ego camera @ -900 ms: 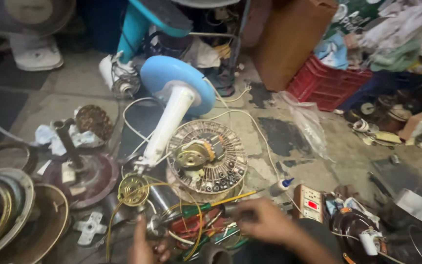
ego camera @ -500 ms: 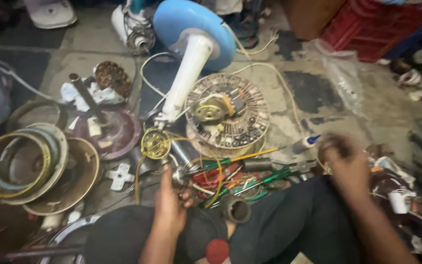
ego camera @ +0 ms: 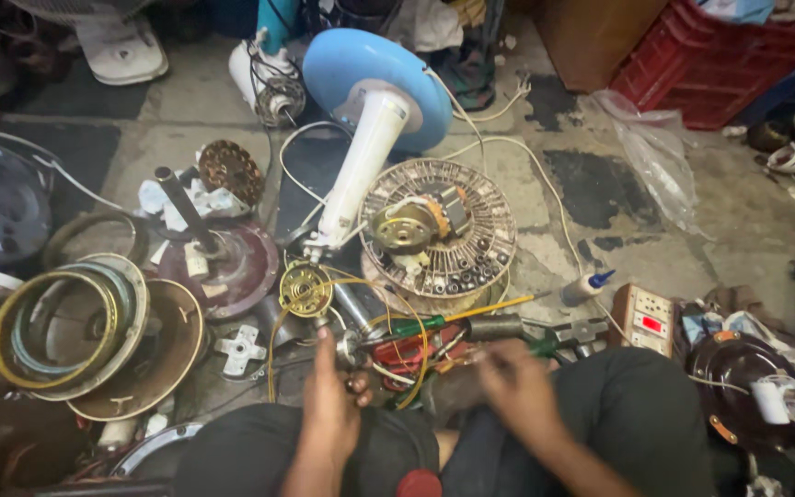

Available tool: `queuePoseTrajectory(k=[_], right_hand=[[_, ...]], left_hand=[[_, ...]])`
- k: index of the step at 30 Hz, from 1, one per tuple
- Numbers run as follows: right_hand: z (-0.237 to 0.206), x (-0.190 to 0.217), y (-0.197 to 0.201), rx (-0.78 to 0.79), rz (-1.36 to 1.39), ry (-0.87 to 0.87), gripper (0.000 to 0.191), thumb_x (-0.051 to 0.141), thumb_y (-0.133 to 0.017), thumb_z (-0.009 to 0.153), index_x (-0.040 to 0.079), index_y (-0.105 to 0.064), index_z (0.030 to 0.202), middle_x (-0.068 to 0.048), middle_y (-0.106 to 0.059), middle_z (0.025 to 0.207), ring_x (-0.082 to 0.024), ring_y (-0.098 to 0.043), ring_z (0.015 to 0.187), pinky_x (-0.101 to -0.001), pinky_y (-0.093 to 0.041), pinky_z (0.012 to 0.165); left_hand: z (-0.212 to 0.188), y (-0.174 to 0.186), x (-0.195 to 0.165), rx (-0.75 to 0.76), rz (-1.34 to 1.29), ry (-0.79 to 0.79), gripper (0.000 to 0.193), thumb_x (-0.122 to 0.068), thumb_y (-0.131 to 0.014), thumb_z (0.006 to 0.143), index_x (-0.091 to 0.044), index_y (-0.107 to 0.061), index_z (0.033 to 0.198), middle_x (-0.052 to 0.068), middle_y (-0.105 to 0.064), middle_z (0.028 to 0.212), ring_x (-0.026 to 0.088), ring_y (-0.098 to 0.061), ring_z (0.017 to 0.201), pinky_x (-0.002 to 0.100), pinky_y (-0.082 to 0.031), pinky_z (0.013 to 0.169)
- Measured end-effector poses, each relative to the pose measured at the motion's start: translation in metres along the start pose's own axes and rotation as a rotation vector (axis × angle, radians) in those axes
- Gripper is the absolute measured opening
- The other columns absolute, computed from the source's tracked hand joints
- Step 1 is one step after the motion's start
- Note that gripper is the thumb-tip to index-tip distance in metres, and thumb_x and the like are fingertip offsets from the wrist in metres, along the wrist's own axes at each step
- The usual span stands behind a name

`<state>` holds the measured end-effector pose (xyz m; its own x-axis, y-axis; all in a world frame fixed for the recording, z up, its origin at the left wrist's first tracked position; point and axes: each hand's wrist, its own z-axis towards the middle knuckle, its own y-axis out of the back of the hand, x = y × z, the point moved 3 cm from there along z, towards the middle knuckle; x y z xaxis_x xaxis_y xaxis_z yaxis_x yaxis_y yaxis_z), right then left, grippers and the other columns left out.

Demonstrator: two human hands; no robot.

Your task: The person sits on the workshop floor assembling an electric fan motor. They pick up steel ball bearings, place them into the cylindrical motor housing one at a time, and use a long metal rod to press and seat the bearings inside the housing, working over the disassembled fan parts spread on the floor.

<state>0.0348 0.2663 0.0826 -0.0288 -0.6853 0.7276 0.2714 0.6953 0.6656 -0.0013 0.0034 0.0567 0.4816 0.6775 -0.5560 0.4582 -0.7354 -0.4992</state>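
Observation:
My left hand rests between my knees, its fingers closed around a small metal motor part under a brass disc. My right hand is blurred, hovering over a pile of tools and coloured wires. Just beyond it lie a dark cylinder, a green-handled screwdriver and a yellow one. What the right hand holds is unclear. Ahead of both hands a fan motor sits on a round wire grille.
A white fan stand with a blue base leans toward the motor. Metal rings and pans are stacked at left beside a maroon base with a pole. A socket box, glue bottle and red crate lie right.
My right hand has drawn back from the right side toward the tool pile in front of my knees. My left hand has stayed on the metal part. The view tilted downward.

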Motion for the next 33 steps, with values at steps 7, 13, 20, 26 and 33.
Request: queuePoseTrajectory(k=[7, 13, 20, 26, 33], right_hand=[[0.007, -0.045, 0.020, 0.138, 1.575, -0.904, 0.033, 0.040, -0.063, 0.095, 0.008, -0.065, 0.101, -0.013, -0.071, 0.099, -0.027, -0.068, 0.089, -0.0375, -0.059, 0.071], [0.003, -0.033, 0.006, 0.292, 1.809, -0.698, 0.027, 0.033, -0.063, 0.094, 0.006, -0.062, 0.097, -0.016, -0.066, 0.095, -0.030, -0.063, 0.084, -0.0374, -0.054, 0.059], [-0.019, -0.050, -0.024, 0.279, 1.751, -0.873, 0.035, 0.045, -0.060, 0.089, 0.014, -0.068, 0.102, -0.012, -0.068, 0.091, -0.028, -0.064, 0.080, -0.0351, -0.050, 0.056], [-0.016, -0.048, -0.031, 0.110, 1.426, -1.018, 0.035, 0.049, -0.052, 0.094, 0.021, -0.068, 0.109, -0.003, -0.070, 0.100, -0.022, -0.065, 0.085, -0.0372, -0.049, 0.064], [-0.012, -0.029, -0.041, 0.267, 1.456, -1.067, 0.035, 0.039, -0.050, 0.095, 0.018, -0.071, 0.112, -0.003, -0.075, 0.107, -0.022, -0.069, 0.096, -0.0401, -0.051, 0.074]], left_hand=[[0.004, 0.000, 0.007, 0.114, -0.003, -0.035, 0.061, -0.061, -0.059, 0.091, -0.006, -0.055, 0.116, 0.011, -0.062, 0.081, 0.012, -0.044, 0.054, 0.027, -0.031, 0.044], [0.002, 0.003, 0.001, 0.064, 0.077, -0.038, 0.060, -0.060, -0.060, 0.090, -0.004, -0.060, 0.111, 0.011, -0.062, 0.081, 0.013, -0.045, 0.055, 0.029, -0.031, 0.045], [0.005, 0.004, 0.006, 0.077, 0.110, -0.016, 0.058, -0.062, -0.058, 0.091, -0.006, -0.060, 0.107, 0.010, -0.062, 0.081, 0.013, -0.044, 0.056, 0.029, -0.032, 0.047], [-0.015, -0.009, 0.000, 0.080, 0.027, -0.124, 0.053, -0.058, -0.057, 0.093, -0.007, -0.059, 0.108, 0.009, -0.062, 0.081, 0.013, -0.045, 0.058, 0.030, -0.034, 0.049], [-0.080, -0.074, 0.012, 0.145, -0.181, -0.523, 0.044, -0.043, -0.053, 0.097, -0.008, -0.058, 0.123, 0.007, -0.065, 0.092, 0.015, -0.059, 0.073, 0.031, -0.044, 0.059]])
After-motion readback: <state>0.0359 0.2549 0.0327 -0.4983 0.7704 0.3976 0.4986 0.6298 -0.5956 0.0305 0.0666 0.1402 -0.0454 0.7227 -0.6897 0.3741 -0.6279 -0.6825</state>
